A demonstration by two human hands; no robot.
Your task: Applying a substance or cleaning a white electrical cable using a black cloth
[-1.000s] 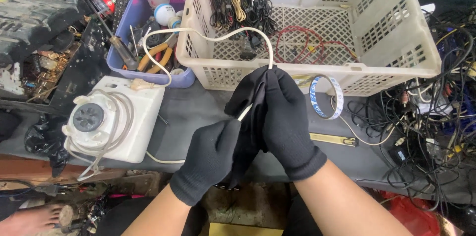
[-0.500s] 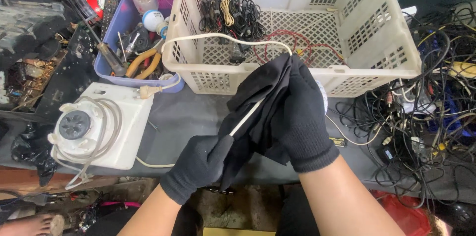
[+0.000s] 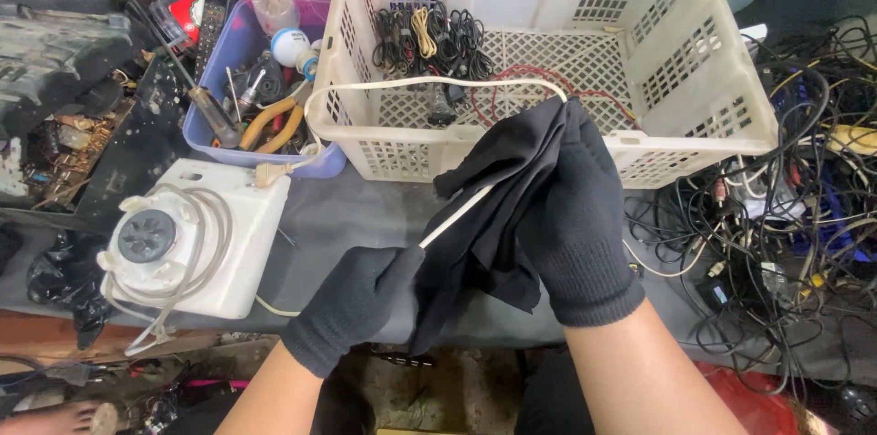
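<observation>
Far left: boxy white appliance (image 3: 187, 238) on the grey worktop (image 3: 338, 216), its own cord looped on top. Left hand (image 3: 361, 302), black knit glove, lower centre, fist closed around a stiff off-white cable (image 3: 457, 216). Cable runs diagonally up into a black cloth (image 3: 498, 206), then arcs back left over the rim of the cream plastic lattice basket (image 3: 713, 124). Right hand (image 3: 575, 216), same glove, centre frame, fingers wrapped over the limp, creased cloth, pinching it around the cable. Tangled dark wires (image 3: 776, 234) at far right.
</observation>
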